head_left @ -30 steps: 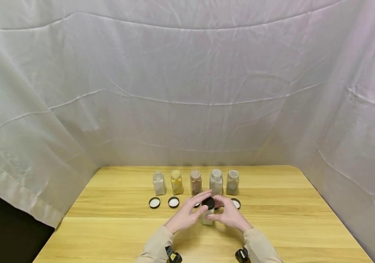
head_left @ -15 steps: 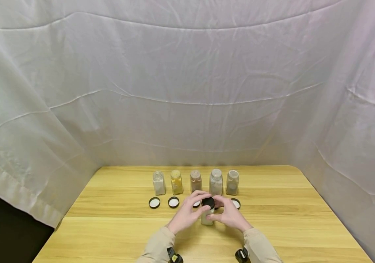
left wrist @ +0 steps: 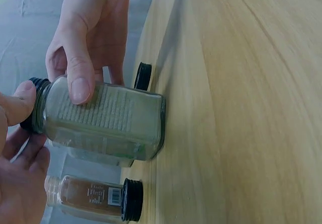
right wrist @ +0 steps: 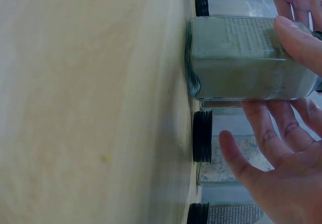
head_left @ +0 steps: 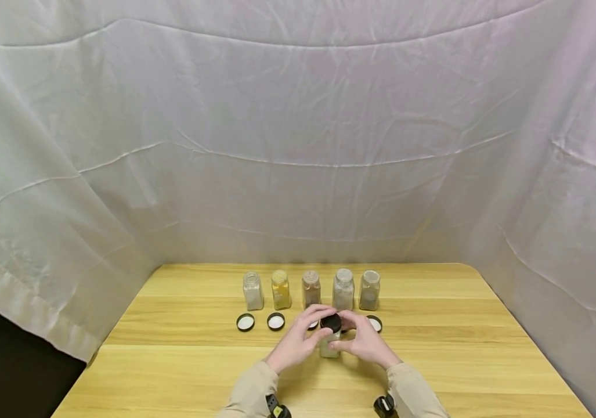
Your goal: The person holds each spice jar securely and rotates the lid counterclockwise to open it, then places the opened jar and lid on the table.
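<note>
A square glass jar (head_left: 329,348) of pale greenish powder stands upright near the middle of the wooden table, a black lid (head_left: 331,323) on its mouth. My left hand (head_left: 298,341) grips this lid from the left, thumb in front and fingers behind; the left wrist view shows the thumb on the lid's ribbed rim (left wrist: 36,103). From the right, my right hand (head_left: 364,341) holds the jar's body, its thumb lying across the printed face in both wrist views. The right hand's fingers (right wrist: 271,138) pass behind the glass and are partly hidden.
Behind the hands stands a row of several uncapped jars, among them a yellow-filled jar (head_left: 280,290) and a brown-filled jar (head_left: 311,290). Black lids with white linings, such as the leftmost lid (head_left: 245,322), lie before them. A pale cloth (head_left: 308,145) hangs around the table.
My left hand's fingers have come down slightly around the lid since a second ago. The jar and my right hand have stayed in place.
</note>
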Available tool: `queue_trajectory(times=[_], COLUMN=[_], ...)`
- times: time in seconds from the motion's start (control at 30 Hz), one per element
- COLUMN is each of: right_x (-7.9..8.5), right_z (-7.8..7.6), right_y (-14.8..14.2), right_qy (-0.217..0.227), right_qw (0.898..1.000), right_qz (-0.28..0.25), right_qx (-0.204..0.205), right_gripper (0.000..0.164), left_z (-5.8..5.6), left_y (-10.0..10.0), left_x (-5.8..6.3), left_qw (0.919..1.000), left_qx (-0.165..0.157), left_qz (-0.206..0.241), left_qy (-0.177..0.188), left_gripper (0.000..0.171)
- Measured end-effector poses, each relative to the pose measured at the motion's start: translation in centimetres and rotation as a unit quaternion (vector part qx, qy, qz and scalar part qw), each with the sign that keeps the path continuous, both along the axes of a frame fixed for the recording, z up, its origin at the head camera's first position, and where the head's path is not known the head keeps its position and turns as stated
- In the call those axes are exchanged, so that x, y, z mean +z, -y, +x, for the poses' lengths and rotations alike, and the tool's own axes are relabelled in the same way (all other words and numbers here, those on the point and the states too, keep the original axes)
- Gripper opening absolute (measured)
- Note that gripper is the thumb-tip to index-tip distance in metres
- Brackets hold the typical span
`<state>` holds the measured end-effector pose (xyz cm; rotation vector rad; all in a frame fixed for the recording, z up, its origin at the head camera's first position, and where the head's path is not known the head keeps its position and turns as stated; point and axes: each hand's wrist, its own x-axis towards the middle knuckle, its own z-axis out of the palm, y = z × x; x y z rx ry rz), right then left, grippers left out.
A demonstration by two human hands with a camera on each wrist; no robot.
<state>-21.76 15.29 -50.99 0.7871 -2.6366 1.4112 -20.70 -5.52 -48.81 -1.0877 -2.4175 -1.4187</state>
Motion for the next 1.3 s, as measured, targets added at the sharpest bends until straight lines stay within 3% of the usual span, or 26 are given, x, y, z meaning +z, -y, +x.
queue_trajectory(times=[0.1,0.2,0.37,0.53,0.97,1.2,1.3], right_x=[0.07,0.17,0.21,0.17,0.15,0.08,0.04], right_z=[0.04,0.12,0.16,0.11,0.18,0.12,0.07], right_y=[0.02,0.02,0.02,-0.05,0.03,-0.03,-0.08], right_qy=[0.001,0.005,0.005,0.003,-0.004,0.000,0.002], right_qw=[1.000,1.000,1.000,1.000,1.000,1.000,1.000], right_qz=[0.000,0.003,0.003,0.004,-0.006,-0.001,-0.002], right_qx=[-0.001,-0.003,-0.003,-0.005,0.008,0.003,0.004], right_gripper=[0.053,0.053,0.053,0.055,0.050,0.051,0.053], left_z=[0.16,0.23,0.10,-0.02,0.33,0.09,-0.03], left_y=[-0.14,-0.20,0.00,0.09,-0.32,0.18,0.29], left_x=[0.10,0.12,-0.06,-0.02,0.33,0.10,0.06], left_qw=[0.9997,0.9997,0.9997,0.9993,0.9992,0.9995,0.9993], left_qx=[0.020,0.020,-0.013,-0.037,0.039,-0.024,-0.038], left_qz=[0.003,-0.001,0.001,0.003,0.007,-0.006,-0.005], left_qy=[0.009,0.015,0.023,-0.003,0.009,0.017,0.003], left_gripper=[0.042,0.044,0.041,0.038,0.041,0.042,0.041])
